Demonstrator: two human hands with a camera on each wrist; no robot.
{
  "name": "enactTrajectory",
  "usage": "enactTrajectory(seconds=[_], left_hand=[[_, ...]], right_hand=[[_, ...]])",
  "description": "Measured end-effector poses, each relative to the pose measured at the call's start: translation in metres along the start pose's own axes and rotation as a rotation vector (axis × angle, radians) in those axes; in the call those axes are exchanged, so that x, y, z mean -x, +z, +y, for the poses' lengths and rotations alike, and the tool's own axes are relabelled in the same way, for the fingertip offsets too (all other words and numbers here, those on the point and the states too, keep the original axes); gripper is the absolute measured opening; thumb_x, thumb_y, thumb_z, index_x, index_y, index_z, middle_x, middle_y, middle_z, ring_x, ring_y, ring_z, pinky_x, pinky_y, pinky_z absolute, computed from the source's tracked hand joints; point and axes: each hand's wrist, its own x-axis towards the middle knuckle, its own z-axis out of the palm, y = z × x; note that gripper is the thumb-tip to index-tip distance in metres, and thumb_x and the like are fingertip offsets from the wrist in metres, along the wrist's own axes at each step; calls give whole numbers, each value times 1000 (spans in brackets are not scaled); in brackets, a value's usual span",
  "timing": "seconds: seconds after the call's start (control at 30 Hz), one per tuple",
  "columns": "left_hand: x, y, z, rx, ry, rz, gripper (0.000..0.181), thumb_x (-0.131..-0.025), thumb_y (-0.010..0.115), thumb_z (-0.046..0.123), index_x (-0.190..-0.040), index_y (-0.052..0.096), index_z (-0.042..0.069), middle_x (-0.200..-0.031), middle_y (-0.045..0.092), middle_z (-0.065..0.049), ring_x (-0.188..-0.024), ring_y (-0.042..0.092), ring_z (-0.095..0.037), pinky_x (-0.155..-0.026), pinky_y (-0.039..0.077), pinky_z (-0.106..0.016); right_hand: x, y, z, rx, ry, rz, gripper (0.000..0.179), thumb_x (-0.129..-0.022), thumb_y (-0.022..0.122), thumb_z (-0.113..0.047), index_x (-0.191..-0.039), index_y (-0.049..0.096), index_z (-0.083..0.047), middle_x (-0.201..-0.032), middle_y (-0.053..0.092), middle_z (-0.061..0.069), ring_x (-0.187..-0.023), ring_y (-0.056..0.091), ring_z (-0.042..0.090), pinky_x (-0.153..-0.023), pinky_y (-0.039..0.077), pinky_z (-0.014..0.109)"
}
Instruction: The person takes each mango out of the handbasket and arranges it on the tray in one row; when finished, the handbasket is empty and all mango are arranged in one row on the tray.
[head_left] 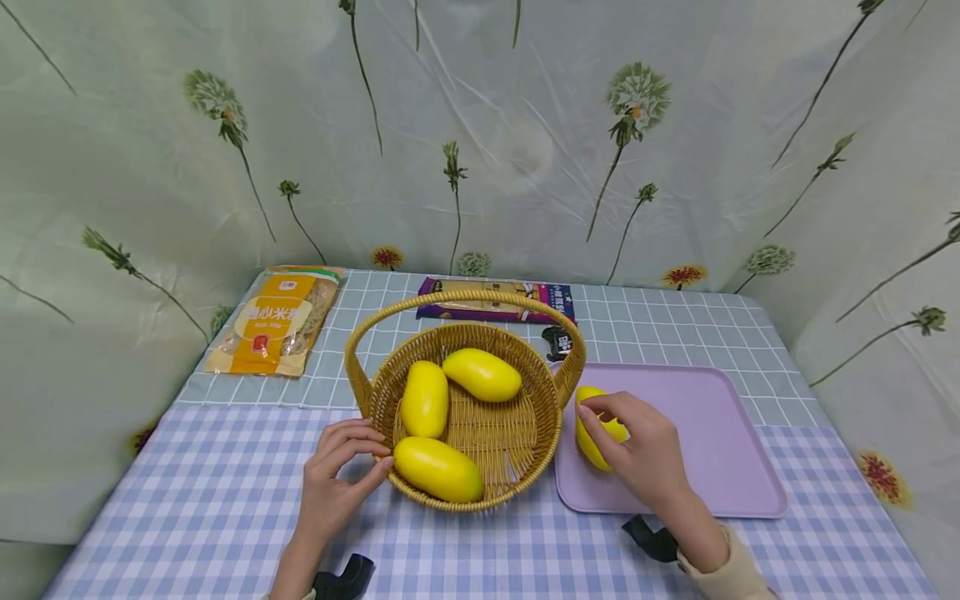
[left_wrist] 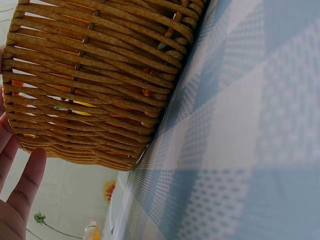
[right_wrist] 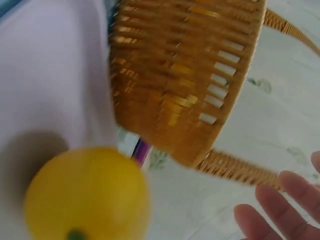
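Note:
A round woven basket (head_left: 504, 435) with a tall arched handle stands on the checked cloth, holding three yellow mangoes (head_left: 424, 400). My left hand (head_left: 341, 467) grips the basket's left rim with thumb and fingertips, close by the nearest mango (head_left: 437, 470). To the right, another mango (right_wrist: 87, 195) with a green tip lies on the left part of a light purple tray (head_left: 708, 442). Over that mango hovers my right hand (head_left: 637, 446), thumb and fingers apart. The right wrist view has its fingers (right_wrist: 272, 205) spread, away from the mango.
An orange-and-clear snack bag (head_left: 277, 321) lies at the back left. Behind the basket is a long purple packet (head_left: 491, 312), with a small black packet (head_left: 557, 342) beside the handle. A flowered curtain (head_left: 517, 158) closes off the back.

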Motion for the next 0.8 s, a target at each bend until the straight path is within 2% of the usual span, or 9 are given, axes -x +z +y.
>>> enactTrajectory(seconds=[0.17,0.37,0.53,0.63,0.8], left_hand=[[0,0,0,2,3,0,25,-61,77,-13,-78,69,3,-89,65,-9,-97,53,-36,-95,39,-28],[0,0,-2,10,13,3,20,-64,78,-10,-78,69,2,-88,65,-13,-96,53,-36,-95,39,-27],[0,0,-1,13,19,3,17,-66,78,-7,-78,69,2,-86,64,-17,-96,53,-36,-95,39,-27],[-1,0,-1,12,23,4,17,-66,78,-7,-78,69,2,-86,64,-17,-96,53,-36,-95,39,-27],[0,0,-1,13,25,5,19,-65,78,-9,-78,69,2,-86,64,-17,-95,52,-37,-95,39,-27]], right_hand=[[-9,10,-11,-122,-120,15,9,-87,68,-20,-90,70,-12,-81,65,-8,-70,60,10,-66,48,20],[-21,25,-25,-236,-197,-28,14,-92,63,-26,-92,69,-14,-82,65,-9,-69,58,6,-57,48,23],[-29,37,-37,-313,-141,-163,10,-89,67,-24,-95,70,-15,-87,66,-8,-74,60,9,-60,52,28],[-33,44,-44,-336,-93,-272,13,-89,67,-27,-96,70,-17,-90,65,-12,-78,60,7,-65,54,29],[-39,54,-55,-315,-2,-489,27,-91,60,-42,-102,70,-20,-94,64,-18,-84,60,4,-73,53,29]])
